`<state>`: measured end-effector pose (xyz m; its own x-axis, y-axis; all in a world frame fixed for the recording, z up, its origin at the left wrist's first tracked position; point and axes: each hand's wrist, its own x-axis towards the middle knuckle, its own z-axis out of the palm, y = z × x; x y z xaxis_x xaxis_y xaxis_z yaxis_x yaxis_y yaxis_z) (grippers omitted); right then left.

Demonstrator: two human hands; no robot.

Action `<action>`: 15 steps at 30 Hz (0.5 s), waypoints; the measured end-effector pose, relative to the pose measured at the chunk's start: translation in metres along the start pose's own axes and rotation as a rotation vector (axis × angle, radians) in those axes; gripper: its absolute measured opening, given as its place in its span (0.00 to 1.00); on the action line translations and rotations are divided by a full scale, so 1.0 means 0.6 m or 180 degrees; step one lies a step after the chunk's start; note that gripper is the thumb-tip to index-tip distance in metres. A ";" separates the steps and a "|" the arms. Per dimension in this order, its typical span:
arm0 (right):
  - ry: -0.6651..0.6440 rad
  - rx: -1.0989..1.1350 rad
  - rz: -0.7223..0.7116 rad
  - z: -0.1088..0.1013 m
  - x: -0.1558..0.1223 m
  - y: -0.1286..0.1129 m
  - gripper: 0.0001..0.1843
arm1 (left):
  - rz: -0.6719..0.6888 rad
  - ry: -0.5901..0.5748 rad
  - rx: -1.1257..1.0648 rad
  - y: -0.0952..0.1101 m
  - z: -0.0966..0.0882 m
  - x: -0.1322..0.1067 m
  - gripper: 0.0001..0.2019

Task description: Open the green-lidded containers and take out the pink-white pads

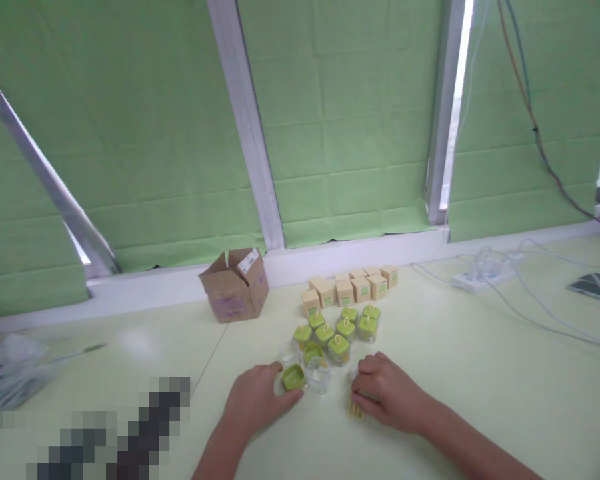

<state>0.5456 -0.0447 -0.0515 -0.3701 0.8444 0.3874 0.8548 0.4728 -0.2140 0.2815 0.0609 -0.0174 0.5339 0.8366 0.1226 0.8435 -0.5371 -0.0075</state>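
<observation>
My left hand (257, 400) rests on the pale table, its fingers closed round a square green lid (293, 377). Right beside the lid stands a small clear jar (319, 375) without a lid. My right hand (385, 392) lies curled on the table to the right, closed over a small yellowish thing (355, 408) that I cannot make out. Just beyond both hands sits a cluster of several clear jars with green lids (337, 331). Behind them stands a row of several small tan boxes (353, 288).
An open cardboard box (235, 287) stands at the back near the window ledge. A crumpled plastic bag (7, 373) lies at the far left. A white power strip (483, 275) with trailing cables and a dark flat device (596, 287) lie at the right.
</observation>
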 end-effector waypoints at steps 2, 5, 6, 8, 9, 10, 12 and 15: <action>0.0066 -0.0010 0.0117 0.001 0.001 0.002 0.12 | 0.0022 0.0082 -0.0021 0.007 -0.004 0.000 0.22; 0.0173 -0.0040 0.0387 0.002 0.004 0.001 0.14 | 0.0206 0.0164 -0.0121 0.028 -0.007 -0.002 0.19; 0.0217 -0.0043 0.0466 0.003 0.005 -0.001 0.15 | 0.0313 0.0176 -0.0178 0.037 -0.005 -0.004 0.17; 0.0313 -0.0048 0.0584 0.006 0.008 -0.003 0.14 | 0.0552 0.0145 -0.0307 0.057 0.001 -0.009 0.15; 0.0356 -0.0058 0.0628 0.008 0.009 -0.004 0.13 | 0.0677 0.0114 -0.0376 0.067 0.006 -0.012 0.14; 0.0389 -0.0078 0.0667 0.010 0.010 -0.004 0.13 | 0.0806 0.0076 -0.0443 0.077 0.010 -0.016 0.12; 0.0432 -0.0162 0.0738 0.013 0.014 -0.004 0.12 | 0.1058 -0.0025 -0.0585 0.096 0.019 -0.023 0.10; 0.0485 -0.0378 0.0786 0.012 0.023 0.000 0.10 | 0.1268 -0.0121 -0.0738 0.114 0.028 -0.030 0.06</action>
<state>0.5378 -0.0312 -0.0527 -0.0947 0.8784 0.4684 0.9519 0.2177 -0.2157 0.3308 0.0109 -0.0369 0.8192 0.5610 0.1188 0.5387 -0.8239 0.1759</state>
